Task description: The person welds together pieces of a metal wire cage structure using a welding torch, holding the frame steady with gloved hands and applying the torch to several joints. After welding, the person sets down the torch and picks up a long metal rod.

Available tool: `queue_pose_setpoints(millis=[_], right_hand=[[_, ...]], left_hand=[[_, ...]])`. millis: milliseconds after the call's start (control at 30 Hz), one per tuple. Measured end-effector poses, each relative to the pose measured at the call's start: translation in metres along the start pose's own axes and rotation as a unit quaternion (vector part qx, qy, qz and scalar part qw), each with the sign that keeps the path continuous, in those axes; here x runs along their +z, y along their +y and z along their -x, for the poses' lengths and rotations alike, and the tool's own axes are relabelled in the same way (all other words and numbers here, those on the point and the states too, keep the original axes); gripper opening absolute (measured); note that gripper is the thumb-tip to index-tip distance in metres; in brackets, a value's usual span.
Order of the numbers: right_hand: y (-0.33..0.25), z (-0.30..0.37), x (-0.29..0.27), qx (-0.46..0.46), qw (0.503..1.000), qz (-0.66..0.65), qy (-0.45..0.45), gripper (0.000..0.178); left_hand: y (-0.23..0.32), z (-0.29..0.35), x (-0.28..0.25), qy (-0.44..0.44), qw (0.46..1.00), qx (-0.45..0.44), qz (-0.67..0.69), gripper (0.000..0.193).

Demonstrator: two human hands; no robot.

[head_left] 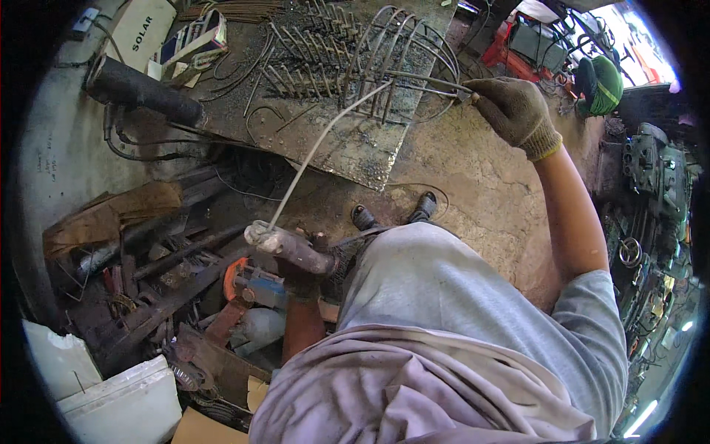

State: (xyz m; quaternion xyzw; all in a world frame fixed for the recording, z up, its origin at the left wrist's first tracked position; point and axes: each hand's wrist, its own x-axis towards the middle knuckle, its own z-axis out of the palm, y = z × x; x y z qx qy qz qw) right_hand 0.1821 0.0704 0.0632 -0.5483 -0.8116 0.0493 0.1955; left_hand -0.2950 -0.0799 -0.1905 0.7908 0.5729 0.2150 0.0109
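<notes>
My left hand, mostly hidden in shadow behind the tool, is closed round a welding electrode holder. A long, slightly curved welding electrode runs from its jaw up to a frame of bent metal rods on the table, its tip at or close to the frame. My right hand, in a brown knitted glove, pinches the right end of a thin metal rod that reaches left to the frame. Whether that rod is joined to the frame, I cannot tell.
A metal-topped table bears rows of upright metal pegs, grit and loose wire. A dark cylinder lies at its left. Below left are scrap steel and an orange-and-blue power tool. Machinery stands at the right.
</notes>
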Motion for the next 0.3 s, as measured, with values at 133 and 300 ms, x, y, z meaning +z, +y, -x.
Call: queue_pose_setpoints(millis=[133, 300], right_hand=[[-0.007, -0.005, -0.002, 0.006, 1.000, 0.005, -0.010, 0.026], [-0.004, -0.006, -0.003, 0.017, 0.999, -0.010, -0.032, 0.027]], left_hand=[[-0.001, 0.004, 0.008, -0.082, 0.994, -0.066, -0.034, 0.042], [-0.008, 0.007, 0.000, 0.038, 0.974, -0.179, 0.136, 0.047]])
